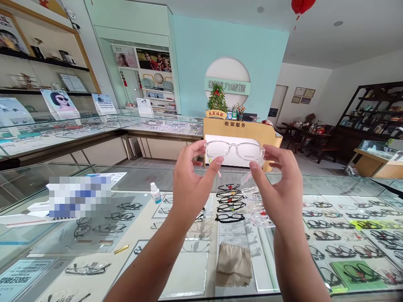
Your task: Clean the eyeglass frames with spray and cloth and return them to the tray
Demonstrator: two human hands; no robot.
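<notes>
A pair of clear-framed eyeglasses (233, 146) is held up above the glass counter, its lenses facing me. My left hand (197, 176) pinches the left end of the frame between thumb and fingers. At the other end, my right hand (277, 176) grips the frame the same way. Small lettering shows on the right lens. Below the hands, a column of dark-framed eyeglasses (231, 206) lies on the counter, beside a column of clear-framed eyeglasses (256, 205) partly hidden by my right hand. A beige cleaning cloth (234, 265) rests nearer to me.
A small white spray bottle (155, 193) stands on the glass counter (176, 268), left of my left hand. Many eyeglasses (341, 251) fill the display at right. A blurred white-and-blue item (80, 197) lies at left. Beyond is a wooden cashier desk (242, 130).
</notes>
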